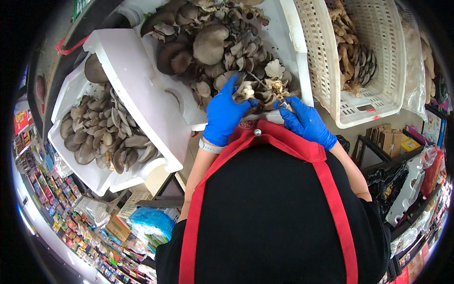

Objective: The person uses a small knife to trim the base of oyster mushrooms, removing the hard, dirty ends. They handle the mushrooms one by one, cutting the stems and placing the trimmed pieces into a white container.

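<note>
Both of my hands wear blue gloves and work at the near edge of a white foam box (289, 46) that holds many grey-brown oyster mushrooms (211, 44). Between thumb and fingers, my left hand (228, 108) grips an oyster mushroom cluster (247, 90) with pale stems showing. My right hand (305, 119) is closed around the handle of a small knife (286, 105). Its thin blade points up and left across the mushrooms, beside the held cluster. A pale trimmed mushroom base (276, 86) lies just beyond the right hand.
To the left, a second foam box (136, 88) is tilted and holds more oyster mushrooms (103, 131). A perforated plastic crate (321, 60) with ginger (342, 46) stands at the right. Beside it hangs a clear plastic bag (413, 71). Store shelves (67, 216) line the lower left.
</note>
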Demonstrator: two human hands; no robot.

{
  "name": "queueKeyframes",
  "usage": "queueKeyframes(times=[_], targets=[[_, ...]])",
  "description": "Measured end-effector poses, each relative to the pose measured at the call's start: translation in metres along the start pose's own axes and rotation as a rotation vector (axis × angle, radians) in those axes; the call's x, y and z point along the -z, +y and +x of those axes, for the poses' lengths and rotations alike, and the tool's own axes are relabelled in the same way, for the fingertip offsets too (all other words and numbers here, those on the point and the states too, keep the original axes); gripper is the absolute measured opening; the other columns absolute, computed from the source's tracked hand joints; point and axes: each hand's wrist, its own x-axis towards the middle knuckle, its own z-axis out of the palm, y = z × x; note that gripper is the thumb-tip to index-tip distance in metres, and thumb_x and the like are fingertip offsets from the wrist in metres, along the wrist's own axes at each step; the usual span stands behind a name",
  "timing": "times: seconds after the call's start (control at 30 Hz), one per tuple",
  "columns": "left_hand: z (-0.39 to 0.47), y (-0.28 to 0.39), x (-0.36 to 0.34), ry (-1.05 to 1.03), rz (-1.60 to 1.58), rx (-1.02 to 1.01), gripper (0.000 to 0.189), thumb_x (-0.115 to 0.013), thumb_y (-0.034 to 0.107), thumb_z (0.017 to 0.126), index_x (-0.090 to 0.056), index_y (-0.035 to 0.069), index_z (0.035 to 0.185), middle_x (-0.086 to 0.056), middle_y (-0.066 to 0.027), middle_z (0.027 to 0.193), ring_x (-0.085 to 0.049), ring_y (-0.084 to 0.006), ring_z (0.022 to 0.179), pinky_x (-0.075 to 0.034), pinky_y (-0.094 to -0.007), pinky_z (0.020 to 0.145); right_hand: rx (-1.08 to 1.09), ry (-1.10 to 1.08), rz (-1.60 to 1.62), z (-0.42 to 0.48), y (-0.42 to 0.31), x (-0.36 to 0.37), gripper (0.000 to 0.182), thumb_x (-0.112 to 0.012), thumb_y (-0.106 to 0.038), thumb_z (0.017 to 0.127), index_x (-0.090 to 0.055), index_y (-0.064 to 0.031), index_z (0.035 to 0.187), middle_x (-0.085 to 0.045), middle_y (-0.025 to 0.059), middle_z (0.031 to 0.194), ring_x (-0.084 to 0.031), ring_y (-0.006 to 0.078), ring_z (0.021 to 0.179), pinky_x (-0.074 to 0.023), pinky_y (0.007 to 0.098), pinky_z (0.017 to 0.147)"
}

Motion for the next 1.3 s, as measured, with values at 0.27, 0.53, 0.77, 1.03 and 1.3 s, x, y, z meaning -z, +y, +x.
queueKeyframes(times=[0.27, 0.53, 0.77, 1.03, 1.3], targets=[[-0.007, 0.017, 0.025, 0.025, -0.126, 0.054, 0.067, -0.076, 0.022, 0.066, -0.047, 0.008, 0.126, -0.060, -0.0181, 0.106, -0.058, -0.0257, 0.099, -0.045, -0.0333, 0.084, -0.061, 0.071, 0.278, -0.003, -0.020, 0.020, 0.028, -0.060, -0.020, 0.084, -0.055, -0.0077, 0.109, -0.063, 0.0126, 0.083, -0.064, 0.0227, 0.077, -0.0488, 0.0321, 0.066], [0.018, 0.096, 0.056, -0.054, -0.416, -0.148, 0.056, -0.068, 0.006, 0.072, -0.048, 0.002, 0.124, -0.056, -0.0098, 0.115, -0.054, -0.0156, 0.101, -0.041, -0.0271, 0.089, -0.064, 0.472, 0.903, -0.048, 0.009, 0.065, 0.031, -0.047, -0.020, 0.089, -0.050, 0.0036, 0.110, -0.051, 0.0059, 0.062, -0.045, 0.0099, 0.047, -0.0368, 0.0206, 0.043], [0.097, 0.243, -0.044, -0.474, -0.181, -0.509, 0.060, -0.074, 0.024, 0.066, -0.053, 0.006, 0.119, -0.059, -0.0140, 0.110, -0.055, -0.0212, 0.105, -0.043, -0.0306, 0.088, 0.081, 1.029, 1.065, -0.083, 0.050, 0.102, 0.033, -0.043, -0.021, 0.092, -0.048, 0.0051, 0.112, -0.051, 0.0065, 0.058, -0.041, 0.0092, 0.042, -0.0332, 0.0201, 0.039], [0.219, 0.246, -0.259, -1.060, 0.763, -0.766, 0.061, -0.070, 0.046, 0.068, -0.058, 0.007, 0.113, -0.059, -0.0146, 0.110, -0.057, -0.0258, 0.100, -0.043, -0.0330, 0.087, 0.060, 1.181, 1.180, -0.112, 0.071, 0.113, 0.034, -0.043, -0.025, 0.093, -0.050, 0.0022, 0.111, -0.053, 0.0058, 0.058, -0.040, 0.0073, 0.041, -0.0319, 0.0196, 0.038], [0.222, 0.226, -0.284, -0.867, 0.903, -0.855, 0.071, -0.075, 0.046, 0.061, -0.053, 0.003, 0.113, -0.057, -0.0202, 0.111, -0.055, -0.0341, 0.102, -0.044, -0.0389, 0.086, 0.001, 1.076, 1.137, -0.109, 0.067, 0.112, 0.036, -0.043, -0.026, 0.093, -0.048, 0.0030, 0.114, -0.052, 0.0051, 0.059, -0.040, 0.0070, 0.044, -0.0318, 0.0192, 0.039]])
